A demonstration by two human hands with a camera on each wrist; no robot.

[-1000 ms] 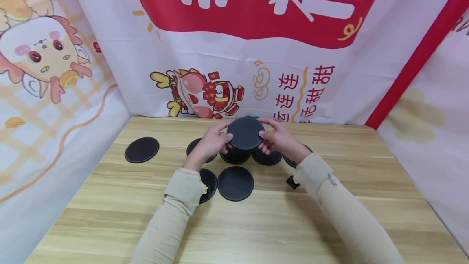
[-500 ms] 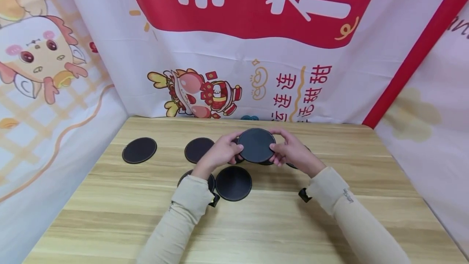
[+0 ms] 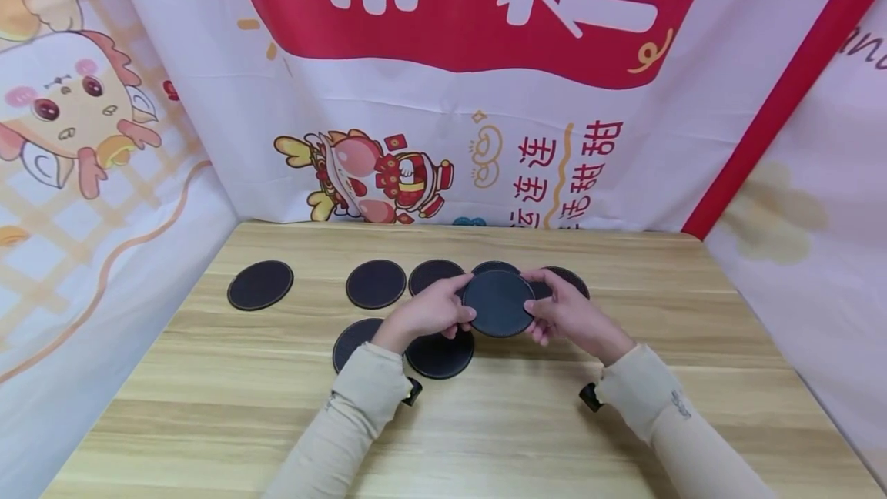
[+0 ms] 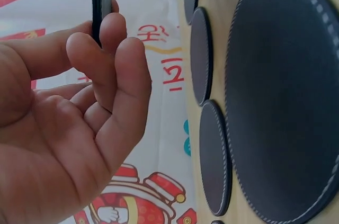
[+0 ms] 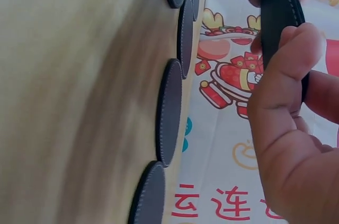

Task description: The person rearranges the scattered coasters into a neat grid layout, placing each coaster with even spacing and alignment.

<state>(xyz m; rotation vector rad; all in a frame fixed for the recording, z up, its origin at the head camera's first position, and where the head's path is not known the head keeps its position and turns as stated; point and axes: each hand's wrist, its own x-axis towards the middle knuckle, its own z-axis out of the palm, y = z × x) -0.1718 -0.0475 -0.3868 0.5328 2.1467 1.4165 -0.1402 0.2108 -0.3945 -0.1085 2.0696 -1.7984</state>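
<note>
Both hands hold one round black coaster (image 3: 499,303) with a stitched edge, raised over the table. My left hand (image 3: 433,308) pinches its left edge between thumb and fingers, and my right hand (image 3: 575,318) pinches the right edge. In the right wrist view the held coaster (image 5: 280,15) appears tilted, with the right thumb on its face. The left wrist view catches it nearly edge-on. Under and in front of the left hand lie two more coasters, a left one (image 3: 353,339) and a right one (image 3: 443,359), partly covered by hand and sleeve.
A back row of several similar coasters crosses the wooden table (image 3: 527,437), from a separate one (image 3: 259,285) at far left to one (image 3: 568,281) behind the right hand. A printed white and red cloth (image 3: 416,91) hangs behind the table's back edge.
Both hands have brought the held coaster toward me and slightly right, away from the back row to beside the front coasters. The grip on it stays the same.
</note>
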